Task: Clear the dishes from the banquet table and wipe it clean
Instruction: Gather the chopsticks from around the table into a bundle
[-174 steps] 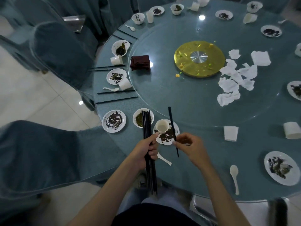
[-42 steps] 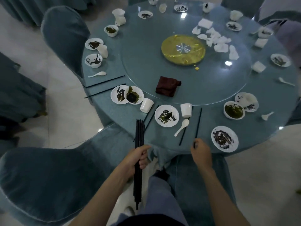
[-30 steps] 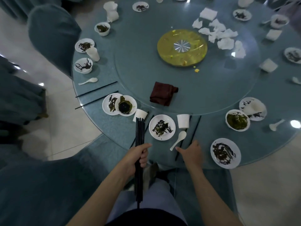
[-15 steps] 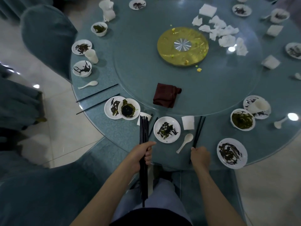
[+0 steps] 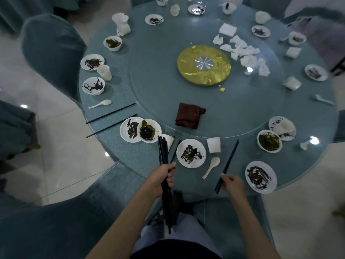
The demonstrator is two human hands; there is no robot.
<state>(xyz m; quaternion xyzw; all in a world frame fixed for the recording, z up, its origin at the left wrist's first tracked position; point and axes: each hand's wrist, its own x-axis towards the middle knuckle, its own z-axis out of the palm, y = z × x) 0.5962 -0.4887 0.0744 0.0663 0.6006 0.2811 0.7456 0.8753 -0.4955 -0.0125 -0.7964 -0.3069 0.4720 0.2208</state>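
- The left hand (image 5: 161,179) is gripping a bundle of black chopsticks (image 5: 164,154) in a closed fist; the bundle is standing nearly upright, its top ends reaching over the table edge and its lower ends hanging down past the person's lap
- The right hand (image 5: 232,183) is pinching a pair of black chopsticks (image 5: 228,161) near their lower ends; the pair is slanting up and away toward a white cup (image 5: 213,145), and whether it is touching the table (image 5: 115,146) I cannot tell
- A smeared white plate (image 5: 191,153) is sitting between the two hands, with a white spoon (image 5: 211,167) lying just to its right
- A single chopstick (image 5: 175,151) is lying between the bundle and that plate
- Two more loose chopsticks (image 5: 110,113) are lying apart on the table's left rim
- A dark red cloth (image 5: 189,118) is lying folded on the glass turntable (image 5: 158,81), near its front edge
- Crumpled napkins (image 5: 242,51) are lying beside the gold centre disc (image 5: 203,64)
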